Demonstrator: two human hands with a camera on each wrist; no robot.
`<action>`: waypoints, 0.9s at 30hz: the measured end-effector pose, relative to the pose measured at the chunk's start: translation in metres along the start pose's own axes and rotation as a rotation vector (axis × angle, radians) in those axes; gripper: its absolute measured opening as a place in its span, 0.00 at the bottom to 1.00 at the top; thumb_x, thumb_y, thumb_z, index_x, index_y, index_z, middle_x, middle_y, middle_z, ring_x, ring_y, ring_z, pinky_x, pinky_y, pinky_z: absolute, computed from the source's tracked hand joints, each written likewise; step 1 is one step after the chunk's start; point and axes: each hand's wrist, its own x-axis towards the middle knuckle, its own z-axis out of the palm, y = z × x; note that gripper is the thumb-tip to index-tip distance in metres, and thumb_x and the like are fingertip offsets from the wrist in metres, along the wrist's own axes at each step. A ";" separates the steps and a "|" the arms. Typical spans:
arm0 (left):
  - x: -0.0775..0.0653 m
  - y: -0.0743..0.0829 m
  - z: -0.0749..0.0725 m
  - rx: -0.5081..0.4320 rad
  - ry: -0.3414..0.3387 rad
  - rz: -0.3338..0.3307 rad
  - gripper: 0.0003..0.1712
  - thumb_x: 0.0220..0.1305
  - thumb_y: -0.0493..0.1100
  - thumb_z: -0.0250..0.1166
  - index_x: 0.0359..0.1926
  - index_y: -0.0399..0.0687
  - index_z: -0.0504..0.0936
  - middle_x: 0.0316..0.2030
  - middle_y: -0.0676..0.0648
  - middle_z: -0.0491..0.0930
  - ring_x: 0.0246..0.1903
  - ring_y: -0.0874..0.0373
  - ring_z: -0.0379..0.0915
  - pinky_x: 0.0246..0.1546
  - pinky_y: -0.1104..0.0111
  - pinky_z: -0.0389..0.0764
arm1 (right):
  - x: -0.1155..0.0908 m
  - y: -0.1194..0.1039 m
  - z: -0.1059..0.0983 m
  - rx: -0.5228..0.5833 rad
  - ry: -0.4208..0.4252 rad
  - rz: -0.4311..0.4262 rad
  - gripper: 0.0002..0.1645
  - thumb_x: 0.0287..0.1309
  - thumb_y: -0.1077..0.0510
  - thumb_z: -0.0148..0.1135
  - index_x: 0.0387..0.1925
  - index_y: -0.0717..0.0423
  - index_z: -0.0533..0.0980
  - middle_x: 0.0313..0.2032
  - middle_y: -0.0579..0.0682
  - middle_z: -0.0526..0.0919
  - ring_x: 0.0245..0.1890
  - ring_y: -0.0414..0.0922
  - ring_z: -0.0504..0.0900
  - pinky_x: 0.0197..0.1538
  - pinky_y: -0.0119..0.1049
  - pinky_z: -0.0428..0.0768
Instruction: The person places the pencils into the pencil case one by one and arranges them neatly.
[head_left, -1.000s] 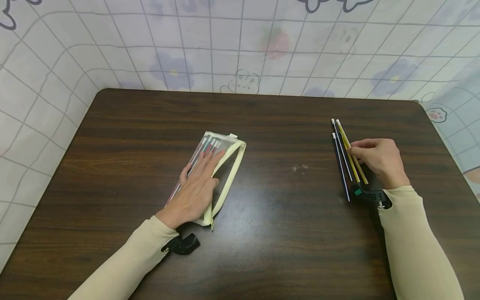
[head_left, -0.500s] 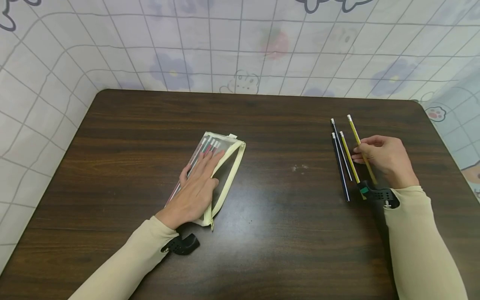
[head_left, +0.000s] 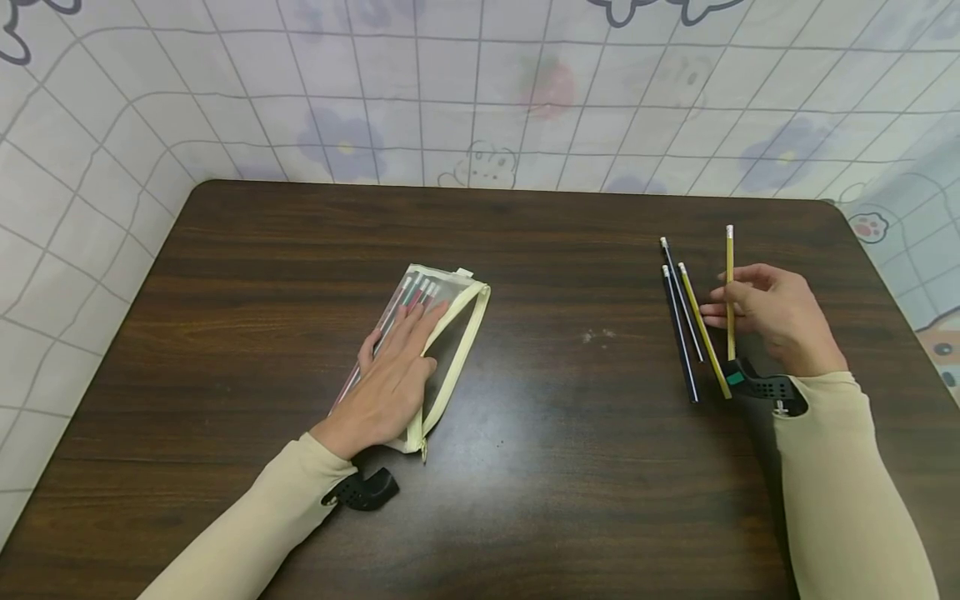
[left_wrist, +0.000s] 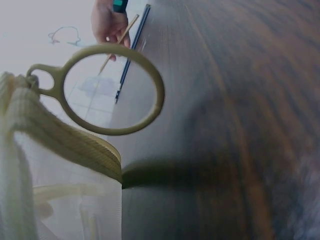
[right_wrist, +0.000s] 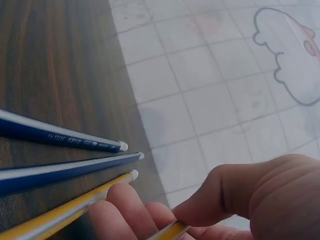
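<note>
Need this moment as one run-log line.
left grip: rests on open clear pouch | right grip: pinches yellow pencil | on table: second yellow pencil, two dark-blue pencils

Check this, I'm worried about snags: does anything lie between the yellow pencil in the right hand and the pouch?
Two dark blue pencils and another yellow pencil lie left of the held pencil; beyond them, nothing visible stands before the pouch, where the left hand rests.

the held pencil is yellow with a white tip; the lying yellow pencil bears a pale stripe, the navy pencils white ones. the clear pouch is trimmed in pale yellow. the sleeves are cream, the desk dark brown with streaked grain, the backdrop white with a grey grid and lilac flowers.
</note>
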 end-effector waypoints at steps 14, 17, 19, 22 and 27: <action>0.000 0.000 0.000 0.002 0.005 0.002 0.39 0.74 0.42 0.39 0.84 0.61 0.48 0.84 0.43 0.46 0.85 0.42 0.34 0.76 0.36 0.34 | -0.002 -0.006 0.003 0.065 0.019 -0.036 0.25 0.79 0.50 0.44 0.63 0.64 0.63 0.31 0.30 0.86 0.36 0.33 0.91 0.43 0.31 0.88; 0.000 -0.001 0.000 0.007 0.006 0.004 0.39 0.74 0.43 0.39 0.84 0.62 0.48 0.84 0.43 0.46 0.85 0.42 0.34 0.76 0.36 0.34 | -0.002 -0.008 0.004 0.084 0.018 -0.037 0.24 0.78 0.49 0.45 0.63 0.62 0.64 0.31 0.29 0.87 0.35 0.33 0.91 0.43 0.30 0.88; 0.000 -0.001 0.000 0.008 0.006 0.005 0.39 0.74 0.43 0.39 0.84 0.62 0.48 0.84 0.43 0.46 0.85 0.42 0.35 0.76 0.36 0.34 | -0.003 -0.008 0.005 0.093 0.013 -0.042 0.24 0.78 0.49 0.46 0.63 0.62 0.64 0.31 0.29 0.87 0.35 0.33 0.91 0.43 0.30 0.88; 0.001 -0.001 0.000 0.006 0.007 0.007 0.39 0.74 0.43 0.39 0.84 0.62 0.48 0.84 0.44 0.46 0.85 0.42 0.35 0.76 0.36 0.35 | -0.004 -0.009 0.006 0.121 -0.005 -0.057 0.22 0.79 0.50 0.47 0.63 0.60 0.64 0.33 0.30 0.87 0.37 0.32 0.91 0.43 0.30 0.88; 0.001 -0.001 0.000 -0.005 0.008 0.006 0.39 0.74 0.43 0.39 0.84 0.63 0.47 0.84 0.45 0.45 0.85 0.42 0.34 0.76 0.36 0.34 | -0.004 -0.010 0.009 0.188 -0.026 -0.076 0.15 0.78 0.57 0.47 0.58 0.59 0.64 0.36 0.34 0.86 0.39 0.32 0.90 0.43 0.32 0.88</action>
